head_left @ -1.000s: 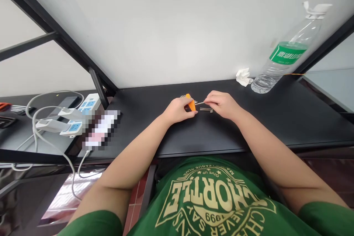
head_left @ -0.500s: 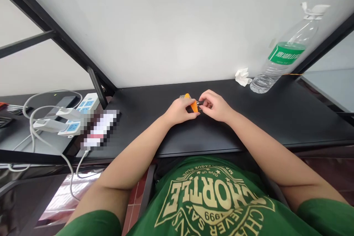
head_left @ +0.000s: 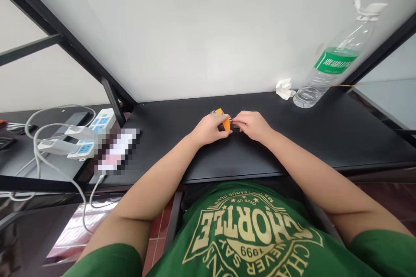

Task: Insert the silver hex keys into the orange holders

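On the black tabletop, near its middle, my left hand grips a small orange holder between thumb and fingers. Several thin metal rods stick out of the holder on its far left side, and shorter dark metal ends show on its right. Close against that right side, my right hand is closed in a pinch at one thin metal rod. My fingers cover most of that rod, and its exact kind is too small to tell.
A clear plastic bottle with a green label stands at the right by the wall, a crumpled tissue beside it. At left lie a pixelated phone on a cable and a white power strip with chargers. A black metal frame rises there.
My right hand has turned over, its fingers now drawn together at the metal rod beside the orange holder. My left hand keeps its grip almost unmoved.
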`<action>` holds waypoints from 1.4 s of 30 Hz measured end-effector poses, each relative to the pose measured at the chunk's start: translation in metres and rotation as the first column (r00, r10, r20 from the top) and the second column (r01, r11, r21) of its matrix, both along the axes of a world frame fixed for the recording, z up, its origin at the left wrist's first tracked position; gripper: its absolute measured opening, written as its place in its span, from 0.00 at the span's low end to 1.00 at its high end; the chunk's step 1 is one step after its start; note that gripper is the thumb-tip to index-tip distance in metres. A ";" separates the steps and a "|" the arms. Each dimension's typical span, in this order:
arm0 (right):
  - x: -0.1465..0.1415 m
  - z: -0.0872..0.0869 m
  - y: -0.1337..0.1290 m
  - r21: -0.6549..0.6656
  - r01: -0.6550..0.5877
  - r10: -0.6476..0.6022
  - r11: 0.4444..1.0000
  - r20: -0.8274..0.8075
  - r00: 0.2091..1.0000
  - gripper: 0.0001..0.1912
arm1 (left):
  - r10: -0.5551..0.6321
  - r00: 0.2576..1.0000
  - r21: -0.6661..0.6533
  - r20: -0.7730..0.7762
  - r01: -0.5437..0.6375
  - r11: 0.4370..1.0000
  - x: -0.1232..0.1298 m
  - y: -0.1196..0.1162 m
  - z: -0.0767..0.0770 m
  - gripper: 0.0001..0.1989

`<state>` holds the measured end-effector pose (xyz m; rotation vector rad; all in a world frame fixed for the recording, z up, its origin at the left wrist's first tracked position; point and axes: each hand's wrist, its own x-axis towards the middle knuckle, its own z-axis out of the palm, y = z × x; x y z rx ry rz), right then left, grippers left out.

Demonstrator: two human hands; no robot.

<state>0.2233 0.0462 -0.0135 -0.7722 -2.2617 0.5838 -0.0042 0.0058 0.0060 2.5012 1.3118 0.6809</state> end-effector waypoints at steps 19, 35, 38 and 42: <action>0.039 0.016 0.029 -0.244 0.265 -0.103 0.933 0.524 0.846 0.04 | 0.072 0.992 -0.058 -0.105 -0.078 0.995 -0.009 0.007 -0.008 0.19; 0.044 0.023 0.026 -0.389 0.319 -0.072 0.864 0.531 0.844 0.05 | 0.120 0.992 -0.066 0.047 -0.117 0.991 -0.009 0.010 -0.010 0.24; 0.042 0.023 0.022 -0.394 0.202 -0.062 0.896 0.341 0.938 0.05 | 0.116 0.992 -0.005 0.045 -0.115 0.993 -0.012 0.011 -0.011 0.24; 0.031 0.017 0.014 -0.267 0.020 0.002 0.964 0.083 0.997 0.06 | 0.101 0.991 0.024 0.090 -0.103 0.994 -0.013 0.010 -0.011 0.25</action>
